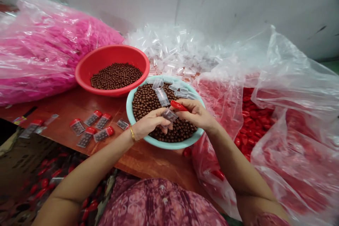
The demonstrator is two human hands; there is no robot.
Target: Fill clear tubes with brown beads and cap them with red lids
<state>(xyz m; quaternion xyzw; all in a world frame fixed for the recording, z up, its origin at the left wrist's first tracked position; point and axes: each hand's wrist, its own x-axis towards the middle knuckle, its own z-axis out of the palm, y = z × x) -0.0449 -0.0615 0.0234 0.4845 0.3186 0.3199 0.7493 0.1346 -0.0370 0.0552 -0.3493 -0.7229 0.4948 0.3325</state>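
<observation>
My left hand (149, 123) pinches a small clear plastic tube (169, 114) over a teal bowl (161, 143) full of brown chocolate balls (145, 100). My right hand (197, 113) is closed on a red cap (178, 106) just above the tube. Several empty clear tubes (162, 95) lie on the balls at the bowl's far side. Both hands hover together over the bowl's middle.
A red bowl (106, 58) of brown balls sits behind left. Several filled, red-capped tubes (91, 127) lie on the wooden table (71, 104). A pink bag (39, 49) fills the left, a heap of clear tubes (172, 47) the back, a bag of red caps (254, 120) the right.
</observation>
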